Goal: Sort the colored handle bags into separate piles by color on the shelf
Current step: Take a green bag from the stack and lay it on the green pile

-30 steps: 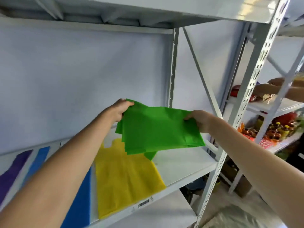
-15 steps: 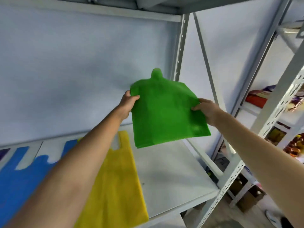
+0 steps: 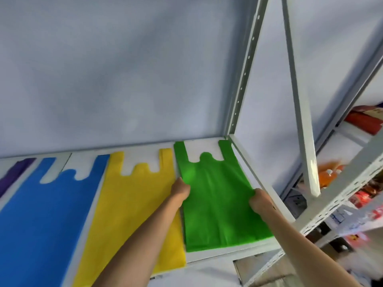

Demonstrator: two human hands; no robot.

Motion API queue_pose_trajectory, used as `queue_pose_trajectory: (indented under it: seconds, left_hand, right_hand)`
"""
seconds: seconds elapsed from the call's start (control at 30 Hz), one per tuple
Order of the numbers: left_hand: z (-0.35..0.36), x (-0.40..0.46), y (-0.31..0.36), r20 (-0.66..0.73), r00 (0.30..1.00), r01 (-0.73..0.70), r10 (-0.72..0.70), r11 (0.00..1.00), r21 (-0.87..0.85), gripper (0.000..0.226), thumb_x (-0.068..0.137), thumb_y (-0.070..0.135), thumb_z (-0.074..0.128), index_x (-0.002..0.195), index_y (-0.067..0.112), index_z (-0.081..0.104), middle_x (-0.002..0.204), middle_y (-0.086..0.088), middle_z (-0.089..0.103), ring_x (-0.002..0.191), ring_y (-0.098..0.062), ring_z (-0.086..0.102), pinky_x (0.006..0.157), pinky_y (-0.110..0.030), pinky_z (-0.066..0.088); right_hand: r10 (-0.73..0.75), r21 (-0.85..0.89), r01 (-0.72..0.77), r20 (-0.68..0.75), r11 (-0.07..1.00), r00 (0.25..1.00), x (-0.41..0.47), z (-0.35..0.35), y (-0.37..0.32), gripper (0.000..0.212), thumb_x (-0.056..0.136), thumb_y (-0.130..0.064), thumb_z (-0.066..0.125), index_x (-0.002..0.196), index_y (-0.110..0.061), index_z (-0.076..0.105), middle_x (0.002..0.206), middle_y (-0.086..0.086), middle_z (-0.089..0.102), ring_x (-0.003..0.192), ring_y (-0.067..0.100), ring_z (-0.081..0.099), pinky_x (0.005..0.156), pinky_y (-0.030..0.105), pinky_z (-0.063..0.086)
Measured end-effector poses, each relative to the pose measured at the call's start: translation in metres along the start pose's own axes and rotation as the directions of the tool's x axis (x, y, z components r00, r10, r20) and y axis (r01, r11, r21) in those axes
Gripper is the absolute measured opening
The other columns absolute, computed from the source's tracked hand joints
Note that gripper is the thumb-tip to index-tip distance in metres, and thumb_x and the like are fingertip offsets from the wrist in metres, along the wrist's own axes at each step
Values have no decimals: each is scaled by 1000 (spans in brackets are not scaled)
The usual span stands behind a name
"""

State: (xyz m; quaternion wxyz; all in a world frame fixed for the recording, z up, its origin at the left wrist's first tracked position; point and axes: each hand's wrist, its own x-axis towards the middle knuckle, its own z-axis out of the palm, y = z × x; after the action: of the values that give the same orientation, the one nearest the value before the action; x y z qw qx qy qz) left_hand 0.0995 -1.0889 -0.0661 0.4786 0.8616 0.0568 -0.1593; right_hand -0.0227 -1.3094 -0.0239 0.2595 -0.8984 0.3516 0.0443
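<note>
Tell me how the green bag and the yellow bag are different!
The green bag lies at the right end of the shelf; the yellow bag lies to its left. Both hands, left hand and right hand, are at the green bag's side edges; neither grips the yellow one. The yellow bag's near edge sticks out past the shelf's front; the green bag stays on it. Both lie flat, handles toward the wall.

Green bag (image 3: pixel 217 204) flat on shelf (image 3: pixel 207 145), just beside yellow bag (image 3: pixel 134 204); left hand (image 3: pixel 180 190) and right hand (image 3: pixel 260 200) gripping its edges.

No text, label or number can be read anywhere in view.
</note>
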Motion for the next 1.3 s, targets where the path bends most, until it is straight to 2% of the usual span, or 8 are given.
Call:
queue_pose_trajectory:
  seconds: [0.37,0.53,0.63,0.77,0.9,1.0,1.13,1.3]
  left_hand:
    - [-6,-16,-3,5,1000,13,-14,994,107,41,83,21,70,118,5,58,123,-14,65,110,-29,63,91,-35,52]
    - [-36,-32,7,15,1000,-29,26,973,228,50,84,38,65,119,4,56,123,-16,63,108,-33,63,88,-37,55]
    - [-75,-63,17,-1,984,-164,179,904,395,43,93,37,53,124,8,57,128,-12,61,116,-30,58,93,-34,49]
    - [-144,-108,10,79,949,-301,304,806,510,43,97,45,42,125,16,59,132,-7,59,116,-26,58,96,-38,47]
    - [-224,-151,-24,72,948,-285,311,723,629,48,98,47,41,134,18,52,144,-2,48,128,-24,49,104,-40,42]
    - [-286,-185,-55,15,951,-237,310,697,677,46,98,44,40,133,17,53,142,-4,50,127,-25,50,103,-39,42]
    - [-384,-223,-112,-77,952,-148,298,663,734,43,97,45,41,127,18,58,134,-3,56,121,-25,55,99,-42,45]
    - [-512,-269,-199,-199,923,-53,329,622,781,38,95,44,44,110,18,67,115,-1,65,108,-23,61,91,-39,49]
  right_hand:
    - [30,-102,-27,26,994,999,-14,-7,3,34,87,0,45,120,4,52,120,25,59,109,36,59,72,30,42]
    - [-28,-235,26,-6,972,1000,-31,-10,-2,42,88,-2,43,130,-2,42,133,19,47,122,35,49,92,40,46]
    - [-199,-368,179,-17,913,980,-43,-11,-20,47,86,-7,46,133,-5,40,137,17,41,127,34,40,101,42,42]
    - [-467,-316,458,51,831,883,-78,-2,-82,50,90,-14,46,140,-13,40,143,10,41,131,28,38,104,41,40]
    - [-695,-253,695,104,673,711,-139,21,-156,44,96,-26,44,138,-16,43,146,6,41,133,26,39,107,39,36]
    - [-772,-264,781,164,566,614,-192,41,-206,44,98,-33,40,140,-19,43,151,4,36,137,26,33,110,39,31]
    - [-821,-260,837,201,482,535,-269,80,-274,46,98,-37,38,140,-20,43,150,4,37,137,26,35,109,39,29]
    - [-828,-232,854,228,465,513,-368,144,-361,46,96,-38,38,137,-18,47,144,7,42,132,28,39,107,40,32]
